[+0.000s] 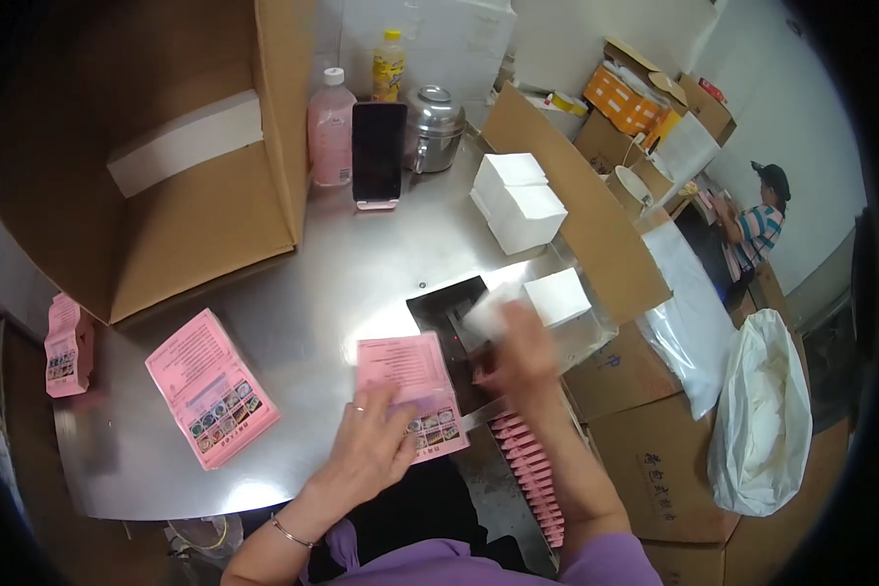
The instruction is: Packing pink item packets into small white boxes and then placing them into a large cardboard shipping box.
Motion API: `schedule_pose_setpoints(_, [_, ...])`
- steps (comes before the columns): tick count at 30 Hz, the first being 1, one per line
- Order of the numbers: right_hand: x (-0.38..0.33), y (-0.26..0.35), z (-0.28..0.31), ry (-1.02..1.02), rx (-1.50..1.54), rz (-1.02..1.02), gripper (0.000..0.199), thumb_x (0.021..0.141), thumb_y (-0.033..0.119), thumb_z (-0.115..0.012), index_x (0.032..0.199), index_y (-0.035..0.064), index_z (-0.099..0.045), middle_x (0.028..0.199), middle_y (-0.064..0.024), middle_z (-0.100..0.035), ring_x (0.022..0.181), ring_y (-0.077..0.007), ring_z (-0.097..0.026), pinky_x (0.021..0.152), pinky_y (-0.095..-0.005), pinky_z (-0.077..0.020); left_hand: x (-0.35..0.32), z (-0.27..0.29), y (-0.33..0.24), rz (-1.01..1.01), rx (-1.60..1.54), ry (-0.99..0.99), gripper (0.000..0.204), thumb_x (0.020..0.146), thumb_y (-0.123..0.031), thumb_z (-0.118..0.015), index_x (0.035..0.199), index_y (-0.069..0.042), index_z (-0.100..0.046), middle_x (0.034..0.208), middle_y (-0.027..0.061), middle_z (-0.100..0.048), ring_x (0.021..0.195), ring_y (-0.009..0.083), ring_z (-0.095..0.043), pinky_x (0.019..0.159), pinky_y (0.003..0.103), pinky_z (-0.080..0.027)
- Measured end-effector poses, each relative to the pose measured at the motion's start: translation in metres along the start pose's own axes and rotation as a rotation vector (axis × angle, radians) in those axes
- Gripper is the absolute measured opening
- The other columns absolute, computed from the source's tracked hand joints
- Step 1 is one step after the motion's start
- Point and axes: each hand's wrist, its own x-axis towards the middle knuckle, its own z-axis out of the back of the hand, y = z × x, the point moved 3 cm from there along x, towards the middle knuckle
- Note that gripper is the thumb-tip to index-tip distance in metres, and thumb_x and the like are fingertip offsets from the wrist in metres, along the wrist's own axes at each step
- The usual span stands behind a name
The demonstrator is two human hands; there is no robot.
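Clearly, left hand (pixel 376 439) presses one pink packet (pixel 412 393); two stacks nearby.

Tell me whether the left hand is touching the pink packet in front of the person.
Touching. The head view shows the left hand lying flat on the pink packet, its fingers overlapping the packet's lower edge with no gap visible.

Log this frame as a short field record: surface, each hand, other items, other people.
surface: shiny metal table
left hand: resting on a pink packet near the table's front edge
right hand: blurred, holding a white packet above a dark machine
other items: pink packet stack, row of pink packets, white blocks, phone, pink bottle, open cardboard box
other people: person at far right
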Motion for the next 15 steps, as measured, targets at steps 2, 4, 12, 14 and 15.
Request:
schedule_pose_setpoints(2, [-0.023, 0.079, -0.002, 0.265, 0.217, 0.256, 0.033, 0.080, 0.004, -0.069, 0.112, -0.0008, -0.063, 0.117, -0.0229, -0.060, 0.113, -0.0426, -0.059, 0.101, -0.0575, -0.0442, -0.002, 0.016, 0.000, 0.131, -0.002, -0.139, 0.059, 0.067, -0.021, -0.077, 0.119, 0.000, -0.059, 0.131, 0.0209, -0.052, 0.121, 0.0394, -0.051, 0.087, 0.048, -0.043])
schedule_pose_setpoints(4, [-0.044, 0.120, 0.006, 0.265, 0.286, 0.447, 0.024, 0.084, 0.012, -0.064, 0.105, -0.0015, -0.067, 0.107, -0.0206, -0.061, 0.107, -0.0354, -0.063, 0.106, -0.0635, -0.0368, -0.008, 0.023, 0.009, 0.164, 0.137, -0.086, 0.078, 0.062, -0.030, -0.080, 0.130, -0.001, -0.056, 0.141, 0.0267, -0.045, 0.129, 0.0417, -0.047, 0.089, 0.048, -0.041])
schedule_pose_setpoints(12, [0.002, 0.109, -0.036, 0.338, 0.441, 0.186, 0.024, 0.073, 0.011, -0.065, 0.093, -0.0010, -0.065, 0.097, -0.0214, -0.065, 0.099, -0.0399, -0.063, 0.108, -0.0588, -0.0331, 0.007, 0.013, 0.002, 0.222, 0.332, -0.229, 0.074, 0.069, -0.032, -0.076, 0.136, -0.010, -0.054, 0.151, 0.0261, -0.037, 0.135, 0.0490, -0.036, 0.098, 0.057, -0.032])
schedule_pose_setpoints(14, [-0.001, 0.064, -0.011, 0.117, 0.159, 0.178, 0.035, 0.070, 0.005, -0.064, 0.104, -0.0033, -0.059, 0.101, -0.0189, -0.063, 0.096, -0.0380, -0.063, 0.100, -0.0484, -0.0433, 0.002, 0.012, 0.006, 0.206, 0.345, -0.188, 0.068, 0.071, -0.035, -0.075, 0.132, -0.011, -0.057, 0.147, 0.0244, -0.040, 0.130, 0.0471, -0.039, 0.094, 0.055, -0.033])
schedule_pose_setpoints(15, [0.018, 0.045, 0.002, 0.275, -0.021, -0.119, 0.035, 0.072, 0.004, -0.063, 0.105, -0.0039, -0.059, 0.105, -0.0181, -0.063, 0.094, -0.0376, -0.063, 0.093, -0.0473, -0.0465, -0.006, 0.012, 0.008, 0.209, 0.371, -0.122, 0.064, 0.072, -0.037, -0.073, 0.129, -0.012, -0.061, 0.144, 0.0226, -0.044, 0.125, 0.0452, -0.043, 0.091, 0.053, -0.034])
